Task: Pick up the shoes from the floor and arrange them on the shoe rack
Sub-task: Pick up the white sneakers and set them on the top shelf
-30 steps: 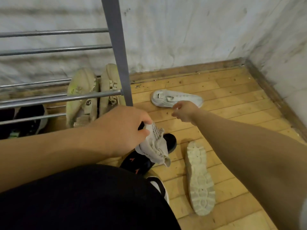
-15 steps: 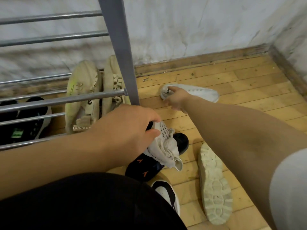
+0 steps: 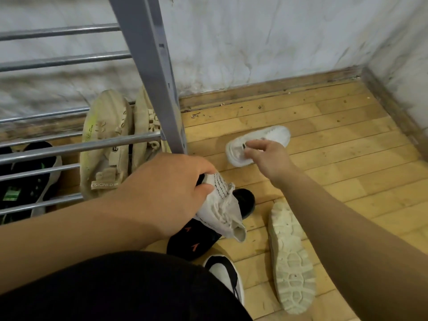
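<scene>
My left hand (image 3: 171,188) grips a white knit sneaker (image 3: 222,207) by its collar, toe hanging down, just in front of the grey shoe rack (image 3: 150,66). My right hand (image 3: 268,156) reaches to a low white sneaker (image 3: 271,137) on the wooden floor, its fingertips pinching the heel collar. A chunky white shoe (image 3: 291,260) lies sole up on the floor at the right. A black slide with orange marks (image 3: 194,242) and a black-and-white shoe (image 3: 227,276) lie below my left hand.
A beige pair (image 3: 104,147) stands on the rack's bottom rails, with a black-and-green shoe (image 3: 23,181) further left. The upper rails (image 3: 64,31) hold nothing in view. White walls meet in a corner (image 3: 366,66) at the far right. My dark-clothed knee (image 3: 115,288) fills the bottom left.
My right hand reached forward and took hold of the white sneaker's heel; the sneaker has turned, toe now pointing up and right. My left hand still holds the knit sneaker.
</scene>
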